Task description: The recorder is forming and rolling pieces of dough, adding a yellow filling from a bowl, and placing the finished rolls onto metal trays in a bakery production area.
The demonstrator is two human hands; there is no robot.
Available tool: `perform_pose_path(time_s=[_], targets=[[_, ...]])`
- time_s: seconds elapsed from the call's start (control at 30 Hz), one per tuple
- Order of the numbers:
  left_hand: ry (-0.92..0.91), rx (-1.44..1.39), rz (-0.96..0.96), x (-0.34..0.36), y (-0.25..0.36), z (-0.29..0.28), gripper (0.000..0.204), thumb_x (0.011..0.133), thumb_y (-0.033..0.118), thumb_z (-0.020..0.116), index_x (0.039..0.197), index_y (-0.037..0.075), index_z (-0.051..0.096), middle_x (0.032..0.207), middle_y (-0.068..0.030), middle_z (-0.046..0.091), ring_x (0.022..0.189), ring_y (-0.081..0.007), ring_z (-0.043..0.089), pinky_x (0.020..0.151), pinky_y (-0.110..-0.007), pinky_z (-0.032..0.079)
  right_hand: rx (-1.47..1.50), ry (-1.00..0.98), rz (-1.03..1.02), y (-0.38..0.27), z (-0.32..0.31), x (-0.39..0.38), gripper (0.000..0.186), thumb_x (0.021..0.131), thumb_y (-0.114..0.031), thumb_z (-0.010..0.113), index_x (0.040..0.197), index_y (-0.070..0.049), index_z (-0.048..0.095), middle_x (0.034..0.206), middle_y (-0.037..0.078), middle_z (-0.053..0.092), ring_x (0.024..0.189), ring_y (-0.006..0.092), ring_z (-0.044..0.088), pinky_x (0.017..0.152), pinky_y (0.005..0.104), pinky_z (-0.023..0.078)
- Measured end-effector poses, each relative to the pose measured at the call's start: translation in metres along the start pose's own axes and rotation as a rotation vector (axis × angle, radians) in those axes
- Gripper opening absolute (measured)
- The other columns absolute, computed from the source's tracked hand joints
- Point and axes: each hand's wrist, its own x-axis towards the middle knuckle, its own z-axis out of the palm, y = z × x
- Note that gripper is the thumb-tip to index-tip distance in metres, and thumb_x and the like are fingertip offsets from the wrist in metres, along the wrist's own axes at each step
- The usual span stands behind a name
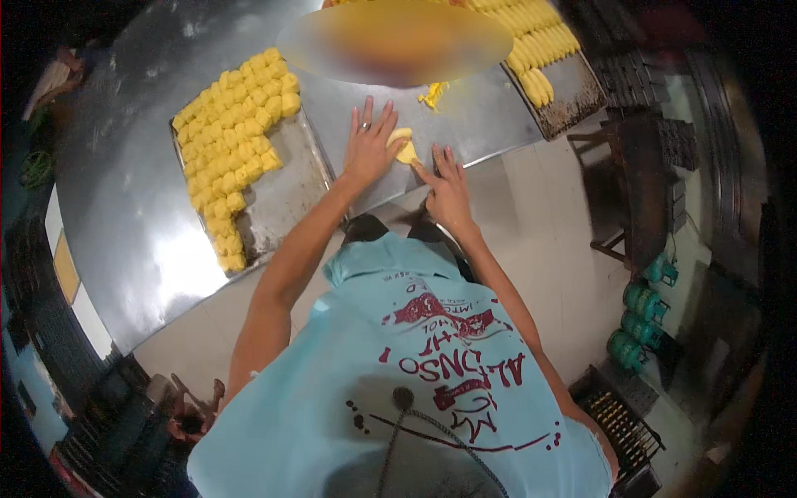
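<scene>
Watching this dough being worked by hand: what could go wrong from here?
1. The yellow dough piece could tear or stretch unevenly, since the left hand and right hand both touch it.
2. The left forearm lies close to the left tray, so a swing might nudge it.
3. The right tray sits at the front edge of the metal table, so a bump might shift it.
</scene>
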Motion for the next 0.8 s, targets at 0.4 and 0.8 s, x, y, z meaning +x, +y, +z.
perform_pose_path(time_s=[0.4,0.8], targets=[[-0.249,-0.133,0.006,-0.025,0.043,0.002,0.058,0.082,0.03,0.073,0.135,0.012,0.058,0.153,-0.0037,0.045,0.147,-0.0404,0.024,0.117,-0.062,0.018,0.318,-0.068,-0.038,0.047,-0.029,-0.005,0.05,0.076,0.009,0.056,0.121,-0.008,0.07,0.152,0.022,0.041,0.144,0.0396,0.033,0.119,0.0446,0.028],[-0.027,-0.005,-0.316,-0.058,0.09,0.012,0.048,0.078,0.023,0.073,0.12,0.003,0.062,0.126,-0.0185,0.061,0.12,-0.0429,0.053,0.102,-0.051,0.042,0.691,0.017,0.373,0.032,-0.046,-0.015,0.029,0.084,0.003,0.061,0.112,0.0,0.069,0.126,0.016,0.064,0.122,0.031,0.057,0.106,0.0385,0.043]])
